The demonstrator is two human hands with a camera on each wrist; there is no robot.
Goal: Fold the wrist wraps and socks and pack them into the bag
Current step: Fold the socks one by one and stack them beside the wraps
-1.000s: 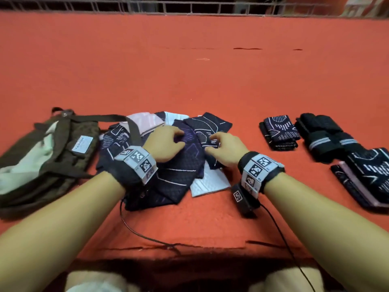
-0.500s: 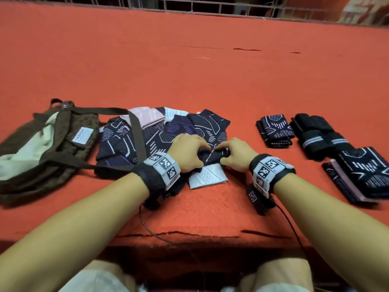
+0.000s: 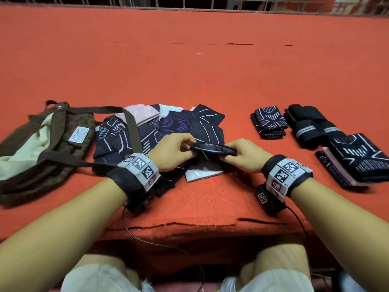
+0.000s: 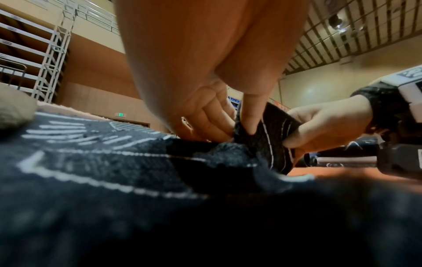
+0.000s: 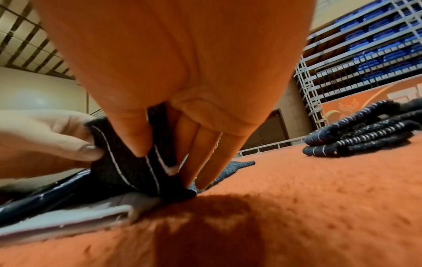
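Sock (image 3: 212,149) lifted over the near-centre pile | left hand (image 3: 171,153) and right hand (image 3: 247,155) each pinch one end | step: folding | next: double it over, set with folded stacks (image 3: 270,122) right; bag (image 3: 42,148) waits left.

Far carpet (image 3: 189,66) open — bag (image 3: 42,148) left, folded socks (image 3: 270,121) right.

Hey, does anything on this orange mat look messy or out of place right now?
Yes. The bag's strap lies across the unfolded sock pile, which sprawls untidily beside the bag, unlike the neat folded stacks at right.
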